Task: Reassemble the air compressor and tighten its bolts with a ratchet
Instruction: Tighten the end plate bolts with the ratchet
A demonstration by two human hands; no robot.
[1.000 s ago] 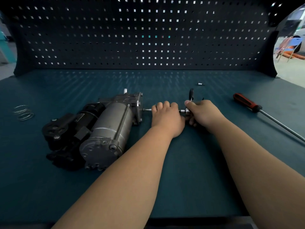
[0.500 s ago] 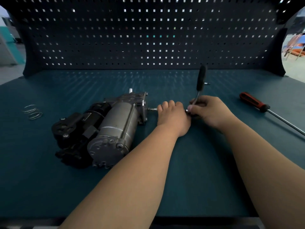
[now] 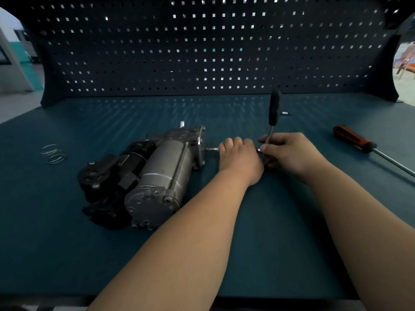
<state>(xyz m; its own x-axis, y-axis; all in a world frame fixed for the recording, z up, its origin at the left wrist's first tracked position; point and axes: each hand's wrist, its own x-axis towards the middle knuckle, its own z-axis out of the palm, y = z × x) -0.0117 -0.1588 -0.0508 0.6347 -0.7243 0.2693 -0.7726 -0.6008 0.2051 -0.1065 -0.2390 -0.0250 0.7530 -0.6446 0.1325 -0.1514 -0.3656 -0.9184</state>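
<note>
Over the surface (image 3: 280, 254), the left forearm (image 3: 190, 232) and right forearm (image 3: 359, 221) are bare along their whole visible length, smooth and rounded, narrowing toward the wrists. The left grip (image 3: 239, 158) and right grip (image 3: 289, 153) are bare too.

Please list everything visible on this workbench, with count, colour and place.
grey-and-black metal air compressor: one, grey and black, left of centre.
black-handled steel ratchet: one, black and silver, centre, handle upward.
thin steel extension bar: one, silver, between compressor and ratchet.
red-handled steel screwdriver: one, red and black, right.
wire coil springs: apparently two, silver, far left.
small metal bit: one, silver, behind ratchet.
perforated metal pegboard: one, dark, back.
bench mat: one, teal, under everything.
left hand: one, gripping extension bar.
right hand: one, holding ratchet.
</note>
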